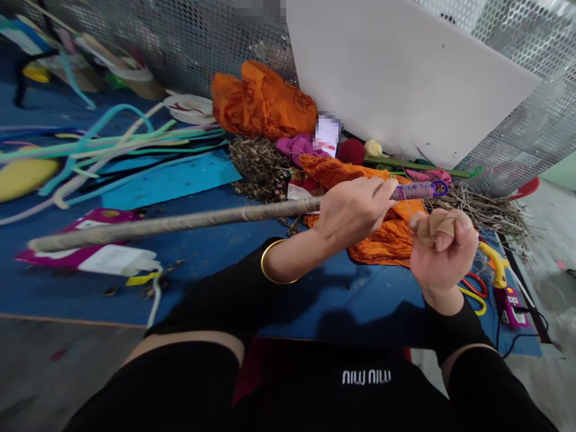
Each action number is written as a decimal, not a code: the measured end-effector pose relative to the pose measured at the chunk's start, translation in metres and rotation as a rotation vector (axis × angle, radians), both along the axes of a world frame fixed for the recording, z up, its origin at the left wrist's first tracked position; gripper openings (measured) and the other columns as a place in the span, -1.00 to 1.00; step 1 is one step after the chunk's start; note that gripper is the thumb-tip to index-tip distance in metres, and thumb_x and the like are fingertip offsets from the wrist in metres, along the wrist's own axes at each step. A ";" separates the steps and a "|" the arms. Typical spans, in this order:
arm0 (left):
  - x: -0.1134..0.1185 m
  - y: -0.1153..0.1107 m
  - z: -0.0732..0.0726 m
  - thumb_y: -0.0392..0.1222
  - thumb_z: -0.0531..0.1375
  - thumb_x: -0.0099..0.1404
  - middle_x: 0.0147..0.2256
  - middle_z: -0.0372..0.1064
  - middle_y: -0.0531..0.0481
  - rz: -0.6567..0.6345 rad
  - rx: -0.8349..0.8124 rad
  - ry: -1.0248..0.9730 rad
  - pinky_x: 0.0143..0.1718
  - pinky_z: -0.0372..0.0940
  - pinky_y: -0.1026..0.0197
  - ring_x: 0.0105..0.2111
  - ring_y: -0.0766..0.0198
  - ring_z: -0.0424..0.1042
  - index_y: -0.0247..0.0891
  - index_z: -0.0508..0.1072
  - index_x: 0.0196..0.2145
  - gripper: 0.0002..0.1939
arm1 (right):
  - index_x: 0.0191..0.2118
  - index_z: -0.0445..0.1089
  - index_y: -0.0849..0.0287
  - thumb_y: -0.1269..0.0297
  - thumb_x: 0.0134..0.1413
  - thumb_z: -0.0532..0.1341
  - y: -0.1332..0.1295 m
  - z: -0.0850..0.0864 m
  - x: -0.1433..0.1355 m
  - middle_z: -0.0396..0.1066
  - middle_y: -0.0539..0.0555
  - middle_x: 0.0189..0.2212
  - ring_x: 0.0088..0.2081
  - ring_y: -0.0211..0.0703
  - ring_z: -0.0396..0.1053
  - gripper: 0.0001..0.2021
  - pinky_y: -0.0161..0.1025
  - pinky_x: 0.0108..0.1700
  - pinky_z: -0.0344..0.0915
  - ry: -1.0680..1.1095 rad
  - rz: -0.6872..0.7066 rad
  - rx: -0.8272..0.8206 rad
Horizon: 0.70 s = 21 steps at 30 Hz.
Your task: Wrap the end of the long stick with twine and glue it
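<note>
My left hand is closed around a long stick with a greyish, wrapped-looking surface. The stick slants slightly up to the right across the bench. Beyond my fingers its right end is wound with purple and grey thread and tips in a small blue loop. Below that end, my right hand is closed on a tan wad, possibly yarn or cloth. A thin thread seems to run from the winding down to this hand. Orange cloth lies behind and beneath both hands.
Red- and yellow-handled scissors and a yellow glue gun lie right of my right hand. Dry twigs and a white board stand behind. Pipe cleaners, a blue sheet and a purple-white packet occupy the left.
</note>
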State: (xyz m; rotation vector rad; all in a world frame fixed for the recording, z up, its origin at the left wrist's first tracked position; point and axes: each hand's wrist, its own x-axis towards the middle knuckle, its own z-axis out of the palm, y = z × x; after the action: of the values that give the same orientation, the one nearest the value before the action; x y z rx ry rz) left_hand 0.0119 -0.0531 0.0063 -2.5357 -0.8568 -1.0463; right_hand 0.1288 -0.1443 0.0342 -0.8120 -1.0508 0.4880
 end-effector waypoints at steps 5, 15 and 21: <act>-0.001 0.000 0.002 -0.06 -0.03 0.58 -0.19 0.60 -0.17 0.021 -0.031 0.000 -0.36 0.24 0.14 -0.26 0.13 0.55 -0.33 0.51 0.13 -0.56 | -0.70 -0.08 0.11 0.07 0.23 0.14 0.002 -0.004 -0.002 -0.20 -0.14 -0.74 -0.68 -0.37 -0.21 -0.45 -0.20 -0.50 0.09 0.017 0.018 -0.018; -0.022 0.000 0.017 0.01 0.08 0.52 -0.12 0.62 -0.09 -0.094 -0.184 -0.099 -0.26 0.33 0.19 -0.17 0.11 0.59 -0.20 0.52 0.10 -0.62 | -0.70 -0.27 0.12 0.04 0.07 0.20 0.025 -0.018 0.013 -0.33 -0.17 -0.77 -0.73 -0.41 -0.31 -0.38 -0.24 -0.58 -0.01 0.167 0.208 -0.118; -0.021 -0.002 0.023 -0.01 0.18 0.42 -0.21 0.63 -0.01 -0.111 -0.385 -0.207 -0.34 0.30 0.24 -0.30 0.19 0.59 -0.20 0.48 0.04 -0.68 | -0.60 -0.34 0.13 0.04 0.09 0.23 0.046 -0.029 0.031 -0.41 -0.20 -0.71 -0.67 -0.39 -0.45 -0.35 -0.31 -0.62 -0.03 0.483 0.266 -0.274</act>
State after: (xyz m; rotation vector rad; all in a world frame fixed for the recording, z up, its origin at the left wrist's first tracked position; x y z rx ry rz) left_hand -0.0091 -0.0553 0.0292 -2.8525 -1.0733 -1.3062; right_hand 0.1600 -0.0984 0.0056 -0.7433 -0.6484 1.0169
